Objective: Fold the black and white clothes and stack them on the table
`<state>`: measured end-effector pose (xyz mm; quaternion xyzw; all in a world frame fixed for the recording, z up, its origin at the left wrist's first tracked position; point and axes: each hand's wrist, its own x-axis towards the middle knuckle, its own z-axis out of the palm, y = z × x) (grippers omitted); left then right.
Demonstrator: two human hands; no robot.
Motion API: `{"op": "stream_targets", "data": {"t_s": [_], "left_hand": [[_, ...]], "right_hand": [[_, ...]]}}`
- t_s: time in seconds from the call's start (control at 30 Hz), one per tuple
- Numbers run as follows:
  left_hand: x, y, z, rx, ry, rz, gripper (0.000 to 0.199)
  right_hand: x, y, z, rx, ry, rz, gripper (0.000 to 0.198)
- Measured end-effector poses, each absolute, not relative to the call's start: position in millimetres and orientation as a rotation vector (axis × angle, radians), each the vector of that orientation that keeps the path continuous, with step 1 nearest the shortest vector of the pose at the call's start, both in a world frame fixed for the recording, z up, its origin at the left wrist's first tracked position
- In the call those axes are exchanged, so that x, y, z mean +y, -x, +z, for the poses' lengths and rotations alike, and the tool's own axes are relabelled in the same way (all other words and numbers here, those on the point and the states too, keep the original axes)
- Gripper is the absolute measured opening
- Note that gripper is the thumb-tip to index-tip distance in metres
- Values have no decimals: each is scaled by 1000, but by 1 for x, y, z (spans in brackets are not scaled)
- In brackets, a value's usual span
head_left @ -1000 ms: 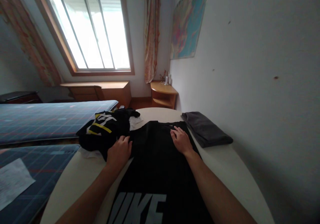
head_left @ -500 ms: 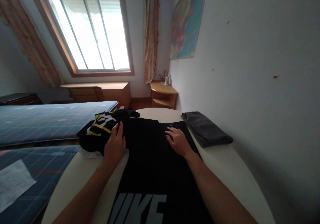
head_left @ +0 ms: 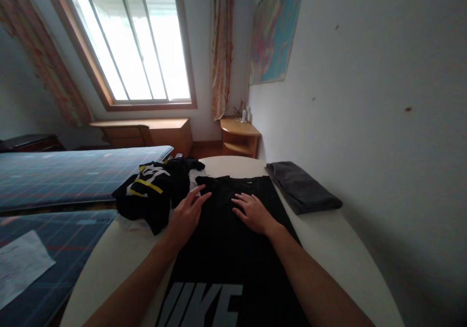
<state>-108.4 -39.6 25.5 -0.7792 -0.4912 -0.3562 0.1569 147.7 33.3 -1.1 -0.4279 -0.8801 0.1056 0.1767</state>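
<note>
A black T-shirt [head_left: 233,254] with large grey lettering lies flat, its sides drawn in to a long narrow shape, the collar end away from me. On its left edge near the collar is my left hand [head_left: 188,215], fingers apart and nothing gripped. My right hand [head_left: 252,213] rests on the shirt's right half below the collar, with its fingers spread. Left of the shirt sits a crumpled heap of black clothing [head_left: 160,190] with white and yellow print. A folded dark grey garment [head_left: 302,188] lies to the right.
Everything lies on a round cream table [head_left: 346,259]. Blue plaid mattresses [head_left: 80,176] stand to the left, one bearing a sheet of paper [head_left: 24,263]. The white wall [head_left: 383,171] runs close along the right. A corner shelf [head_left: 239,128] and a desk [head_left: 168,130] are beyond.
My left hand has moved right, and the shirt's upper left edge now lies further in. White cloth shows beside the heap. My right hand has shifted slightly left and nearer me.
</note>
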Motion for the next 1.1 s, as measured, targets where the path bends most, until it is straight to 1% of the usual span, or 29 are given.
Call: {"op": "stream_targets", "data": {"t_s": [0.1, 0.2, 0.3, 0.37, 0.43, 0.5, 0.57, 0.73, 0.83, 0.97, 1.03, 1.1], "left_hand": [[-46, 97, 21, -1265, 2484, -822, 45], [-51, 93, 23, -1229, 2609, -649, 43], [-53, 95, 28, -1341, 2572, -686, 37], [-53, 100, 31, -1499, 2501, -753, 34], [-52, 106, 34, -1656, 2456, -773, 32], [-51, 113, 36, -1777, 2474, -726, 31], [-51, 121, 36, -1862, 2540, -653, 32], [-47, 141, 28, -1832, 2769, -620, 32], [-44, 149, 23, -1852, 2784, -675, 38], [-41, 152, 23, -1984, 2773, -627, 45], [-41, 151, 24, -2062, 2759, -590, 43], [-41, 150, 25, -2112, 2729, -567, 39]], "right_hand": [[31, -148, 0, -2463, 1187, 298, 52], [28, -149, 4, -2435, 1139, 270, 62], [24, -148, 10, -2451, 1068, 234, 64], [21, -146, 13, -2486, 1028, 217, 60], [19, -142, 14, -2517, 1010, 205, 50], [20, -137, 12, -2533, 1016, 191, 37], [22, -133, 8, -2518, 1028, 189, 29], [29, -129, 4, -2328, 1036, 369, 29], [29, -133, 5, -2174, 1099, 439, 30], [28, -140, 3, -2155, 1202, 386, 24], [27, -141, 2, -2204, 1201, 318, 22], [26, -140, 1, -2270, 1165, 260, 26]]}}
